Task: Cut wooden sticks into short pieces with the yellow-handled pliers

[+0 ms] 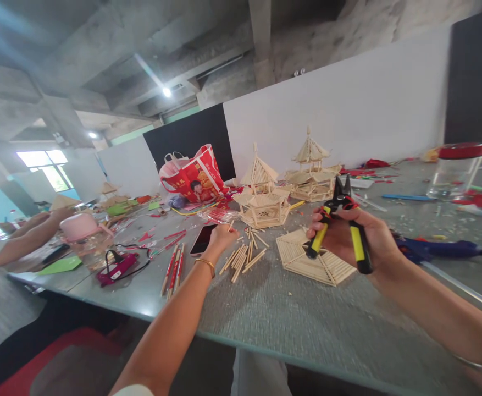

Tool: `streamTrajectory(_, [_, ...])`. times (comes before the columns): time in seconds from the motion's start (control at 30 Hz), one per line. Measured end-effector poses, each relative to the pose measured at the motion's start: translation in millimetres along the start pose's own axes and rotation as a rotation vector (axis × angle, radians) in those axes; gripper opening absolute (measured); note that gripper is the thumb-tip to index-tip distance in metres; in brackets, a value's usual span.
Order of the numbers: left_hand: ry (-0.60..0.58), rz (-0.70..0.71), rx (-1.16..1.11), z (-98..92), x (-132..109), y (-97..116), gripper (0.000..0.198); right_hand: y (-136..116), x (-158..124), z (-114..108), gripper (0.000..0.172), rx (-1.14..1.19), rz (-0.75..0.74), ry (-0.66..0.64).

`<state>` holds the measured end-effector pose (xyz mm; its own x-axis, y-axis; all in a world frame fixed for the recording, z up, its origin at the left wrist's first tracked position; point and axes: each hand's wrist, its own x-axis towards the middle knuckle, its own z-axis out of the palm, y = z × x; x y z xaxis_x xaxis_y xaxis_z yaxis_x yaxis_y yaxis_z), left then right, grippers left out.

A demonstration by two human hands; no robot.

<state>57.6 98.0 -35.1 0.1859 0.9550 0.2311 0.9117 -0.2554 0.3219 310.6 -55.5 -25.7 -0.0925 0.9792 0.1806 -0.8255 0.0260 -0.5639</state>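
My right hand [360, 225] is wrapped round a pair of black-and-yellow cutting pliers [361, 247], jaws pointing up and the handles apart. Below them lies a flat hexagonal panel of wooden sticks [302, 258]. My left hand [222, 240] is closed in a pinch, with the tip of a short wooden stick [231, 225] showing above the fingers. Beside that hand several loose cut sticks [243, 256] lie in a pile. A dark phone [201, 242] is partly behind the left hand. A small stick pavilion [263, 198] stands just beyond the pile.
A second pavilion [311, 173] stands farther back, near a red shopping bag [195, 179]. Red-wrapped sticks [175, 269] and a purple device with a cable [117, 269] lie left. At right are a blue glue gun [438, 248] and a clear jar [455, 173]. Another person's arm [26, 236] rests at far left.
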Motion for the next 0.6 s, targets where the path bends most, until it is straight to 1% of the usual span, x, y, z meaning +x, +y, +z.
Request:
streamTrajectory(0.13, [-0.094,0.015,0.005,-1.6,23.4,6.4,0.021,2.2,0.1,3.3,0.013,-0.003,0.043,0.025])
streamTrajectory(0.27, [-0.176,0.064,0.051,3.1,40.9,24.2,0.015,4.3,0.2,2.2,0.014,-0.038,0.063,0.012])
streamTrajectory(0.43, [-0.217,0.065,0.109,19.9,48.6,41.5,0.018,3.8,1.5,-2.0,0.016,-0.034,0.072,0.027])
streamTrajectory(0.6, [-0.234,-0.011,0.074,32.0,52.6,46.6,0.015,4.0,6.8,-6.5,0.018,-0.042,0.069,0.040])
